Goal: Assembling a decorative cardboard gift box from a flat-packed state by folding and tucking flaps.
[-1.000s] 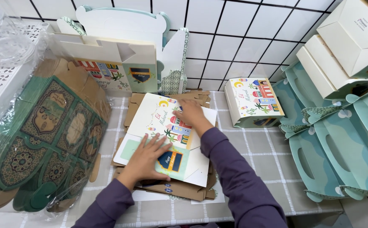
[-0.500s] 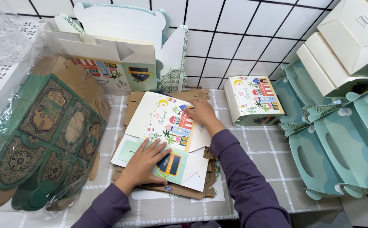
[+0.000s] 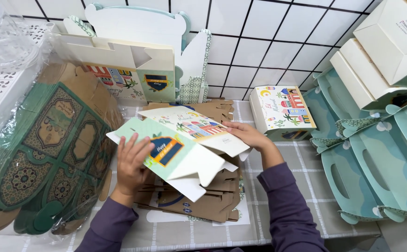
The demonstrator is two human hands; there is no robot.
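Observation:
A printed cardboard box blank (image 3: 184, 144), pale green and white with colourful building pictures, is lifted off a stack of flat brown blanks (image 3: 203, 200) and is partly opened into a box shape. My left hand (image 3: 131, 163) grips its left green panel. My right hand (image 3: 245, 135) holds its right end, fingers on the white flap. Both sleeves are purple.
A wrapped bundle of green patterned blanks (image 3: 49, 149) lies at the left. An assembled printed box (image 3: 285, 112) stands at the right, beside teal handled boxes (image 3: 376, 163) and white boxes (image 3: 390, 46). Folded boxes (image 3: 128, 65) lean on the tiled wall. A checked cloth (image 3: 315, 205) covers the table.
The blank lay flat under both hands on the stack; it is now raised and pushed open into a box form, with my hands at its two ends.

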